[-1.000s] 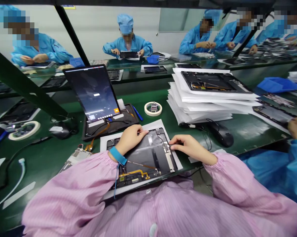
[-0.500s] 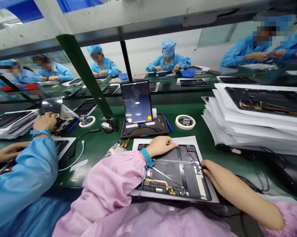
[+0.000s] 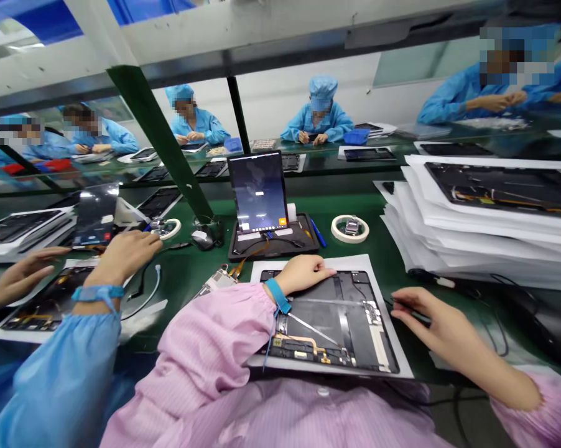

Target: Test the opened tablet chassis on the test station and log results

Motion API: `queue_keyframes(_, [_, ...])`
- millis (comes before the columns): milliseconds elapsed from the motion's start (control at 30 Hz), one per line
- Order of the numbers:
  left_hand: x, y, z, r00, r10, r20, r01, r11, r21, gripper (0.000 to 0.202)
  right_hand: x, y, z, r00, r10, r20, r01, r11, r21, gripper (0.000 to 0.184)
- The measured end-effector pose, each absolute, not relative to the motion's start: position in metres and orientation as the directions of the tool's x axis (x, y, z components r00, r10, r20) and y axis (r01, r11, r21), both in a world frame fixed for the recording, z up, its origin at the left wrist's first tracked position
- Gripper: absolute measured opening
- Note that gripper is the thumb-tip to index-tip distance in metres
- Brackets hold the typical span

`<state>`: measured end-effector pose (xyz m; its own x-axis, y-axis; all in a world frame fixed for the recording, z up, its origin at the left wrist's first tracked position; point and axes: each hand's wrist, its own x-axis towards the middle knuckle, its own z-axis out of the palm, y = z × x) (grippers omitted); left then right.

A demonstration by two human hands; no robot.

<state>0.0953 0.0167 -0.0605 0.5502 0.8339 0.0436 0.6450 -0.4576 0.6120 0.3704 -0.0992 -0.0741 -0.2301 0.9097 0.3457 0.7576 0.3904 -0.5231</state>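
An opened tablet housing point(image 3: 324, 317), black with gold flex cables and a silver strip, lies on a white sheet point(image 3: 405, 367) before me. My left hand point(image 3: 301, 275), with a blue wrist band, rests curled on the housing's far edge, its fingertips touching there. Just off the right edge, my right hand point(image 3: 425, 317) is bent in a pinch. A thin dark piece shows between its fingers, too small to name. Beyond the housing a lit tablet screen point(image 3: 258, 193) stands upright in a black tray point(image 3: 273, 249). A metal-shielded part point(image 3: 217, 281) on a flex cable sits partly behind my left sleeve.
At right rises a stack of white sheets point(image 3: 448, 242) with tablet housings. A tape roll point(image 3: 350, 229), a blue pen point(image 3: 318, 233) and a mouse point(image 3: 202, 238) lie behind. A co-worker's hand point(image 3: 126, 255) works at left; black cables point(image 3: 490, 311) run at right.
My right hand has moved off the housing's right edge, to the right and slightly up. My left hand stays in place. The co-worker's near hand at left has come down and right.
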Motion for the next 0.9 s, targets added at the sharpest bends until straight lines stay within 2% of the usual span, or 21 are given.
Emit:
queue_keyframes(100, [0.095,0.017,-0.062,0.549,0.833,0.065,0.644,-0.472,0.601,0.042,0.370,-0.106,-0.071,-0.291,0.817,0.498,0.791,0.498,-0.355,0.013])
queue_keyframes(167, [0.095,0.017,-0.063,0.554,0.830,0.063,0.643,-0.474,0.601,0.042,0.369,-0.110,-0.068,-0.382,0.749,0.541,0.792,0.567,-0.227,0.015])
queue_keyframes(300, [0.094,0.014,-0.064,0.567,0.823,0.046,0.635,-0.472,0.612,0.040,0.364,-0.116,-0.063,-0.516,0.703,0.489,0.822,0.567,0.052,0.029])
queue_keyframes(367, [0.094,0.013,-0.064,0.564,0.825,0.040,0.642,-0.468,0.607,0.041,0.361,-0.116,-0.062,-0.540,0.719,0.437,0.831,0.538,0.141,0.032])
queue_keyframes(567, [0.094,0.013,-0.062,0.568,0.823,0.001,0.662,-0.457,0.593,0.042,0.355,-0.116,-0.058,-0.559,0.769,0.310,0.829,0.514,0.221,0.031])
queue_keyframes(700, [0.095,0.011,-0.060,0.555,0.832,0.000,0.671,-0.447,0.592,0.041,0.354,-0.117,-0.056,-0.581,0.769,0.266,0.814,0.539,0.217,0.034])
queue_keyframes(900, [0.095,0.014,-0.061,0.563,0.826,0.001,0.665,-0.454,0.593,0.042,0.353,-0.111,-0.058,-0.574,0.777,0.259,0.819,0.539,0.198,0.025])
